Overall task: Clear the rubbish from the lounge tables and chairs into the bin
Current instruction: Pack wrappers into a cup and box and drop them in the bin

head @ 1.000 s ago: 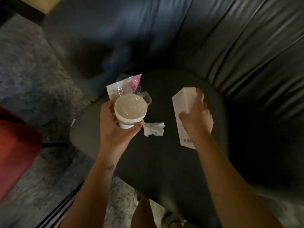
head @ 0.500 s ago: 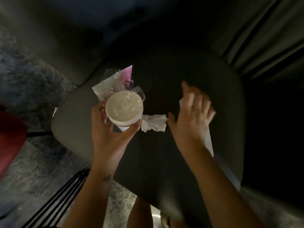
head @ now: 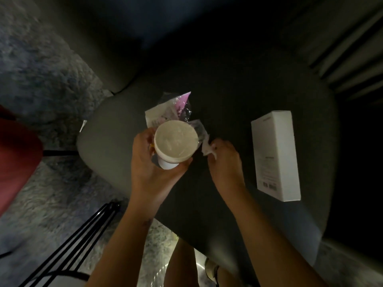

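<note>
Left hand point(head: 153, 168) gripped white lidded paper cup point(head: 175, 141), fingers point(head: 142, 141) curled round it, above dark grey round chair seat point(head: 116, 125). Right hand point(head: 224, 160) pinched crumpled white tissue point(head: 207, 147) at cup's 3 o'clock. Clear-and-pink plastic wrapper point(head: 165, 112) lay at cup's 12. White rectangular carton point(head: 274, 154) lay flat on seat further out at 3. Grey shaggy carpet point(head: 41, 79) and red chair point(head: 16, 158) at 9; black metal legs point(head: 83, 230) at 7.

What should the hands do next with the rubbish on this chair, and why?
Probably lift the crumpled tissue off the seat with the right hand: its fingers pinch it, while the left hand is full with the lidded cup. The wrapper and white box can wait on the seat.
</note>
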`<state>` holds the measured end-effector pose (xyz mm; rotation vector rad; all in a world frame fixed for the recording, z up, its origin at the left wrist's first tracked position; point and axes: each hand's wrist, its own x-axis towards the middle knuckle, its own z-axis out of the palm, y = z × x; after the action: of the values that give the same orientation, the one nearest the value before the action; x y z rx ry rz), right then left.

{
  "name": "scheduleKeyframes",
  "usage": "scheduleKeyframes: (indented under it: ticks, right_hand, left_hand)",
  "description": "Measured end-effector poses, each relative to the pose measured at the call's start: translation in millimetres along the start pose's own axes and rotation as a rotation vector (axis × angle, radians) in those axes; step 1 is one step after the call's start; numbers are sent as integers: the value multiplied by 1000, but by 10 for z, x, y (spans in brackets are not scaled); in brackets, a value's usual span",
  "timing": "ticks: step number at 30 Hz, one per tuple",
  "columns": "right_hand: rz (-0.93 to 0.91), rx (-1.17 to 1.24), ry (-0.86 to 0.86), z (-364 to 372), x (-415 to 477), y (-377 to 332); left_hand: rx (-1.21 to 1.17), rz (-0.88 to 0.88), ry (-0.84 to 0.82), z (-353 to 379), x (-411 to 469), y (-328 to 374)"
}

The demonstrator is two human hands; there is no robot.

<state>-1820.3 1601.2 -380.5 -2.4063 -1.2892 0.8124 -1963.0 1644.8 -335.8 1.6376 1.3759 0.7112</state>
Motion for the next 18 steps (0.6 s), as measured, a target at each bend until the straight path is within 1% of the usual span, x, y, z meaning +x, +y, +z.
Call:
scheduleKeyframes:
  ticks: [1, 3, 4, 5, 6, 9, 10, 12, 13, 16, 18]
  right_hand:
    - [-20, 89, 141, -101, -16, -66]
    - [-106, 177, 468, -332, -38, -246]
    - [-155, 227, 547, -437, -51, -329]
    - [-206, 284, 538, -525, -67, -423]
    - [-262, 313, 489, -598, -81, -506]
    - [-430, 263, 316, -726, -154, -650]
    - [-460, 256, 263, -747, -179, -663]
    - [-446, 282, 158, -766, -244, -684]
    - [-443, 286, 144, -761, -281, -689]
    - [-459, 233, 252, -728, -347, -657]
    - [-435, 215, 229, -740, -343, -624]
  left_hand:
    - [28, -5, -3, -4, -9, 1]
    - [43, -17, -12, -10, -11, 32]
    - [31, -29, -21, -8, -3, 65]
    - [18, -32, -28, -2, 11, 108]
    - [3, -22, -32, 5, 27, 161]
    - [-15, 63, -13, 15, 74, 341]
    - [5, 102, -1, 11, 85, 395]
    - [55, 160, 8, 6, 98, 477]
    - [74, 167, 4, 8, 101, 507]
    - [74, 146, -15, 54, 76, 568]
    - [81, 177, -31, 88, 40, 576]
